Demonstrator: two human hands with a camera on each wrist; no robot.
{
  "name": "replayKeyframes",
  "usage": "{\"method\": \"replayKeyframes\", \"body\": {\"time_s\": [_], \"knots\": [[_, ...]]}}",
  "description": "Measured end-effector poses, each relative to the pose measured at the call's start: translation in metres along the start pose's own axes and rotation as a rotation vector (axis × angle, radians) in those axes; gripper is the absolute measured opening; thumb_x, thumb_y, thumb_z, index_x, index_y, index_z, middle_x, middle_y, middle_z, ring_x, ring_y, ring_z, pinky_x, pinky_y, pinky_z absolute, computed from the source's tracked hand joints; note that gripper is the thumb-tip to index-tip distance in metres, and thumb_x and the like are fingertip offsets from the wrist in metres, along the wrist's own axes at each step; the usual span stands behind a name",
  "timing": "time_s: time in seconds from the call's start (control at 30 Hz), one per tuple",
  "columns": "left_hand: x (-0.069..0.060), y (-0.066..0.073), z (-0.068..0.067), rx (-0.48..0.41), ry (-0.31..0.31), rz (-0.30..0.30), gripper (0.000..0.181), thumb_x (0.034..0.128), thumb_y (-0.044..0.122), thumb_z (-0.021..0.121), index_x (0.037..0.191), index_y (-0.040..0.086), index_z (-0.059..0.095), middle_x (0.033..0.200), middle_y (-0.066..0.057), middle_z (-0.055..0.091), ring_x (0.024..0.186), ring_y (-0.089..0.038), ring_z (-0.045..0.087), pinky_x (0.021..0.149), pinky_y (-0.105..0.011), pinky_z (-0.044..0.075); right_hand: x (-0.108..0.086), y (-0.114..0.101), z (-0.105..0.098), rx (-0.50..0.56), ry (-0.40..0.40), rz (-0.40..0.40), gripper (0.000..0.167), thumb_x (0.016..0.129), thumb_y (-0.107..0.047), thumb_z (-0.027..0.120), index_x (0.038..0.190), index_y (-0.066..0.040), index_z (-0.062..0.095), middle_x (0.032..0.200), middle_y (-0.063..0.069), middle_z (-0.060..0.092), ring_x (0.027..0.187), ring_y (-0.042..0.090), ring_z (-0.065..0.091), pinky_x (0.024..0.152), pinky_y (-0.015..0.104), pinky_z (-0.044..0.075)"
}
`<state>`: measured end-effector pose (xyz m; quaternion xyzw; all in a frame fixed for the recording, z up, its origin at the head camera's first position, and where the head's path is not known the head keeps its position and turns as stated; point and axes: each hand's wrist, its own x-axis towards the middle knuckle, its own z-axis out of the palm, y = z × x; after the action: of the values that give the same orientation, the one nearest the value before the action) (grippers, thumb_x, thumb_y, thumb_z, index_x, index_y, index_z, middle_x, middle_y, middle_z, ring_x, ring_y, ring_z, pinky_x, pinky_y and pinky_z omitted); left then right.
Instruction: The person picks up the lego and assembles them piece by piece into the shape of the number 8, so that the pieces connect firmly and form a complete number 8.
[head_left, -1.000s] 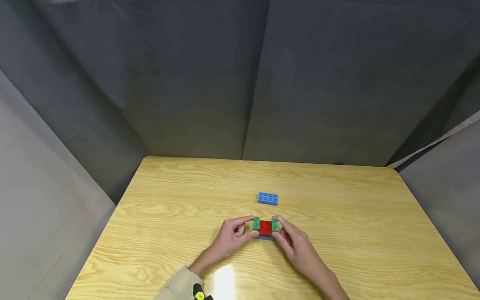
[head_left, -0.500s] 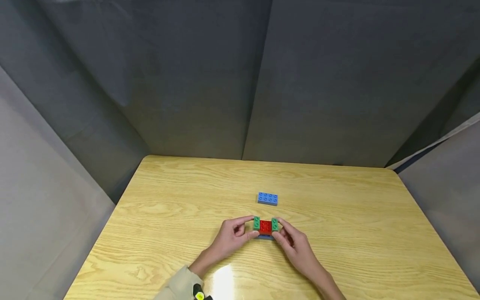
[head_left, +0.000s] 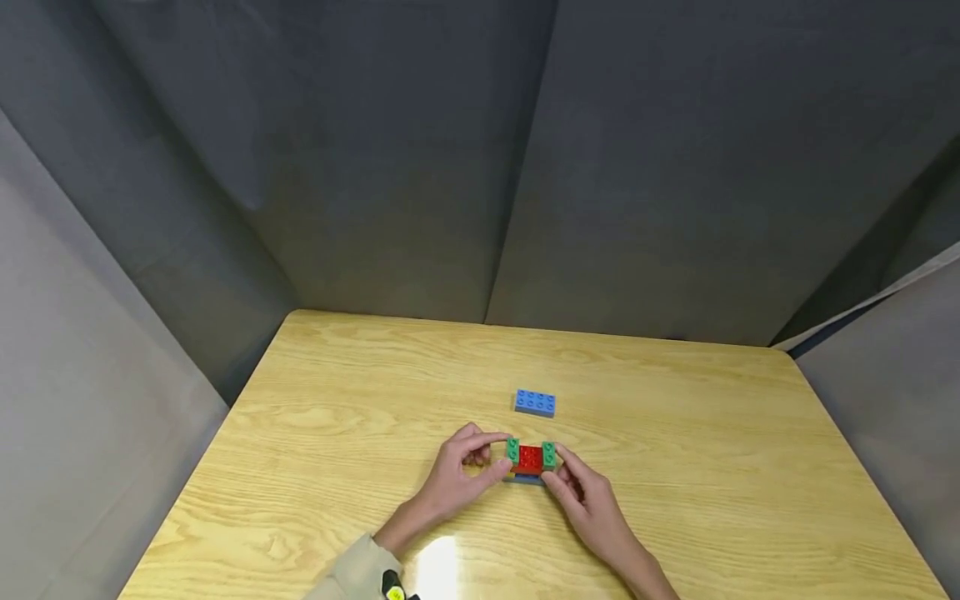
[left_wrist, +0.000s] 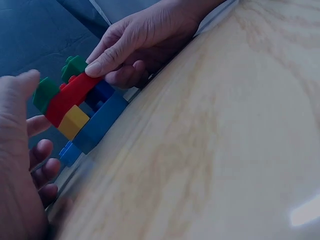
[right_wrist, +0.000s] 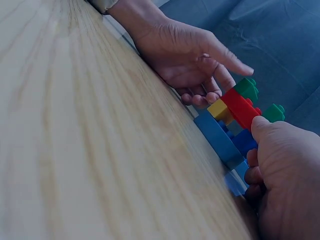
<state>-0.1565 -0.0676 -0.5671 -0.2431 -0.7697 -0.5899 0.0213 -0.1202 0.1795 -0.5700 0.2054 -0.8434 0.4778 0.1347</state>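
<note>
A small stack of toy building bricks stands on the table: a blue base brick (left_wrist: 102, 125), a yellow brick (left_wrist: 74, 122) and a dark blue brick (right_wrist: 243, 142) on it, a red brick (head_left: 530, 459) bridging these, and two green bricks, one at the left end (head_left: 513, 451) and one at the right end (head_left: 549, 454). My right hand (head_left: 592, 500) pinches the stack's right end, thumb on the red brick. Beside the left end is my left hand (head_left: 453, 479), its thumb raised off the bricks and fingers loosely spread; whether its index fingertip touches them I cannot tell.
A loose blue brick (head_left: 535, 402) with studs up lies behind the stack on the wooden table (head_left: 337, 400). Grey cloth (head_left: 390, 167) hangs beyond the table's back edge and along both sides.
My left hand has loosened from the stack's left end, its fingers spreading and thumb coming away. The right hand keeps its hold. The head view has shifted slightly.
</note>
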Motion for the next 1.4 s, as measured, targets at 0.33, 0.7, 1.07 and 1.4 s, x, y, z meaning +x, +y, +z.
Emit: {"method": "replayKeyframes", "body": {"time_s": [0.33,0.7,1.07,1.4], "knots": [[0.005,-0.011,-0.007,-0.003,0.039,-0.068,0.031,0.1102,0.024,0.056,0.129,0.005,0.072,0.083,-0.007,0.064,0.067,-0.005,0.049,0.06,-0.021,0.044,-0.001,0.0,0.01,0.02,-0.026,0.05,0.045,0.1,-0.006,0.07,0.141,0.009,0.059,0.075,-0.013,0.053,0.06,-0.005,0.038,0.051,0.019,0.039],[0.026,-0.021,-0.018,0.177,-0.02,-0.037,0.04,0.1038,0.014,0.067,0.143,0.003,0.062,0.1,0.002,0.061,0.084,-0.013,0.054,0.073,-0.024,0.049,0.007,0.0,0.015,0.041,-0.023,0.039,0.045,0.1,-0.007,0.07,0.141,0.008,0.059,0.076,-0.015,0.052,0.061,-0.005,0.039,0.051,0.019,0.039],[0.045,-0.028,-0.023,0.433,-0.091,-0.055,0.058,0.1028,0.025,0.069,0.155,0.008,0.049,0.107,-0.002,0.054,0.089,-0.012,0.044,0.087,-0.035,0.035,0.013,-0.001,0.021,0.063,-0.028,0.012,0.044,0.101,-0.008,0.069,0.143,0.004,0.059,0.077,-0.014,0.053,0.06,-0.005,0.038,0.051,0.018,0.039],[0.062,-0.033,-0.027,0.553,-0.097,-0.077,0.066,0.101,0.03,0.072,0.157,0.007,0.046,0.101,0.0,0.045,0.087,-0.015,0.039,0.08,-0.031,0.032,0.016,-0.003,0.026,0.082,-0.052,0.016,0.045,0.102,-0.01,0.068,0.144,0.004,0.058,0.078,-0.012,0.054,0.061,-0.004,0.038,0.053,0.019,0.039]]}}
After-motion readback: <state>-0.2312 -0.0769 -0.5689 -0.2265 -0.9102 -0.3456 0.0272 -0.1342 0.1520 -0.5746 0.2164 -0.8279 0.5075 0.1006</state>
